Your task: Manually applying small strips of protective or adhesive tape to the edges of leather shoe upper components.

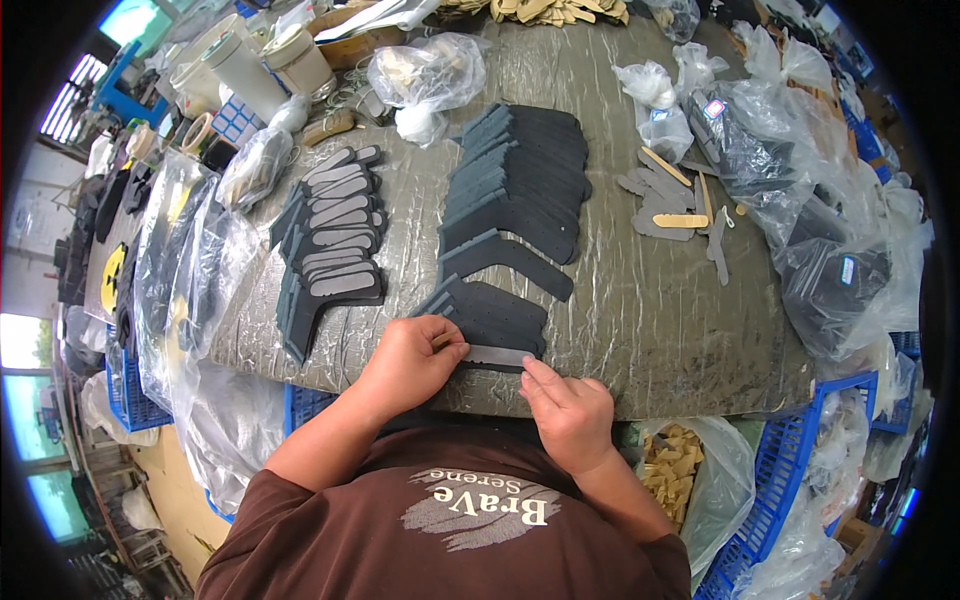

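Observation:
At the table's near edge, my left hand (pixel 415 360) is closed in a pinch at the left end of a thin grey strip (pixel 497 355). My right hand (pixel 570 412), its fingers curled, presses its fingertips on the strip's right end. The strip lies along the near edge of a dark, bent flat piece, mostly hidden by the strip and my hands. Just beyond my hands is a small stack of similar dark pieces (pixel 495 315). A long overlapping row of them (pixel 520 180) runs farther up the table. To the left, more dark pieces carry grey strips (pixel 340 240).
Loose grey strips (pixel 660 195) and tan strips (pixel 680 221) lie to the right on the covered table (pixel 660 330). Clear plastic bags (pixel 850 250) crowd the right side. White buckets (pixel 298 62) stand far left. A blue crate (pixel 785 480) and a bag of tan scraps (pixel 672 465) sit below the edge.

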`<state>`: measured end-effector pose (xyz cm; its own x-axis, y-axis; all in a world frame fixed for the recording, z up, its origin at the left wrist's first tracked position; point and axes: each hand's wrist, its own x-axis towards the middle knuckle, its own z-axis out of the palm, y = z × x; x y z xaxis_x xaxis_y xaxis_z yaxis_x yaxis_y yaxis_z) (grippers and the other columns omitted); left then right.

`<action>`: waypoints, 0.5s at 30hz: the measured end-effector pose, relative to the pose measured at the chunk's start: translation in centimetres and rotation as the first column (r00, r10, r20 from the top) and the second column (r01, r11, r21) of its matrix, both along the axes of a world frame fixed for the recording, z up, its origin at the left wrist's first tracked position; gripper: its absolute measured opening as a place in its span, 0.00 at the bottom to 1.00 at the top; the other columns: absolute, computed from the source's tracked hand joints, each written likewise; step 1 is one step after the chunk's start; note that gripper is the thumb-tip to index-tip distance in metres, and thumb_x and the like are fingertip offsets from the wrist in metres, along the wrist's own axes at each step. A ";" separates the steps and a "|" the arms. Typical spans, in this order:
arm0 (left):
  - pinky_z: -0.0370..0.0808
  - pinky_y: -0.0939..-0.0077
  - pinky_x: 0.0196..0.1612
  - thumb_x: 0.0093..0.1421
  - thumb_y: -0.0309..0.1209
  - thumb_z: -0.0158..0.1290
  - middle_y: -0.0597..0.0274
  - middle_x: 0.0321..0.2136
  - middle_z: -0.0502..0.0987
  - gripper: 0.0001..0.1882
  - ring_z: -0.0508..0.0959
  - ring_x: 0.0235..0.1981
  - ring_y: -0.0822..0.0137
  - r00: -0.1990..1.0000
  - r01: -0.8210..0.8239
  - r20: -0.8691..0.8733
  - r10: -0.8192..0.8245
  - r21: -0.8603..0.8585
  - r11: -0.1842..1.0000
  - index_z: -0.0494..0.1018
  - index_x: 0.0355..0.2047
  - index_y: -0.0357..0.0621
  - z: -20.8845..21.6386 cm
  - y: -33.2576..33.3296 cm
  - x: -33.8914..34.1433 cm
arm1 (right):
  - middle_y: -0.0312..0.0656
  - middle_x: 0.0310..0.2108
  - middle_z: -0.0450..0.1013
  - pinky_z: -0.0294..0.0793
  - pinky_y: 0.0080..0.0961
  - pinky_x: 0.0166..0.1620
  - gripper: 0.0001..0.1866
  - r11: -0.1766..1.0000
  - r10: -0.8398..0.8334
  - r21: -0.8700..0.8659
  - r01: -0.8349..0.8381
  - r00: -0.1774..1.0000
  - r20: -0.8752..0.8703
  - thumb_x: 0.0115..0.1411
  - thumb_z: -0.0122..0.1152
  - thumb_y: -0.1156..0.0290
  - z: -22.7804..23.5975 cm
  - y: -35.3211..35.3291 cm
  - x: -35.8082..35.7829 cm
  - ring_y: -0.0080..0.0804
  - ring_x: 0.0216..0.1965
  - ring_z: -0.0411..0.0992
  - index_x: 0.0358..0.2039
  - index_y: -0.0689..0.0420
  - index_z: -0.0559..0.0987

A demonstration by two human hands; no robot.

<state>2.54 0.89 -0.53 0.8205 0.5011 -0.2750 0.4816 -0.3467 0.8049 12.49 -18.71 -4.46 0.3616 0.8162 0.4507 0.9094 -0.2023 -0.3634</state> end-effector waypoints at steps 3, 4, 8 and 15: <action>0.70 0.74 0.27 0.51 0.26 0.58 0.58 0.18 0.75 0.05 0.72 0.21 0.73 1.000 0.006 -0.008 -0.006 0.018 1.000 0.76 0.26 0.36 -0.2 0.0 0.1 | 0.33 0.42 0.76 0.64 0.25 0.23 0.02 1.000 0.013 -0.018 -0.013 1.000 0.014 0.50 0.62 0.73 -0.1 0.0 0.0 0.25 0.19 0.68 0.24 0.57 0.79; 0.71 0.72 0.28 0.50 0.26 0.58 0.55 0.19 0.75 0.05 0.75 0.22 0.66 0.996 0.056 0.061 -0.067 0.169 0.984 0.76 0.25 0.36 -0.8 0.0 0.0 | 0.33 0.41 0.76 0.64 0.25 0.23 0.02 1.000 0.009 -0.020 -0.009 1.000 0.013 0.50 0.62 0.73 -0.1 0.0 0.0 0.25 0.19 0.68 0.24 0.57 0.79; 0.73 0.66 0.31 0.49 0.25 0.58 0.51 0.24 0.76 0.04 0.77 0.29 0.51 0.991 0.118 0.008 -0.134 0.416 0.902 0.76 0.25 0.38 -0.4 -0.6 0.1 | 0.32 0.40 0.76 0.66 0.25 0.24 0.02 1.000 0.006 -0.016 -0.006 1.000 -0.027 0.50 0.62 0.73 0.0 0.2 0.0 0.25 0.20 0.70 0.24 0.57 0.79; 0.71 0.70 0.32 0.49 0.20 0.57 0.55 0.24 0.74 0.05 0.76 0.27 0.61 0.992 0.071 0.079 -0.094 0.261 0.963 0.72 0.26 0.39 0.8 2.6 -3.4 | 0.44 0.27 0.73 0.69 0.30 0.27 0.03 0.982 -0.046 0.140 0.130 0.872 -0.488 0.54 0.59 0.77 0.2 -1.2 0.5 0.38 0.23 0.72 0.30 0.58 0.76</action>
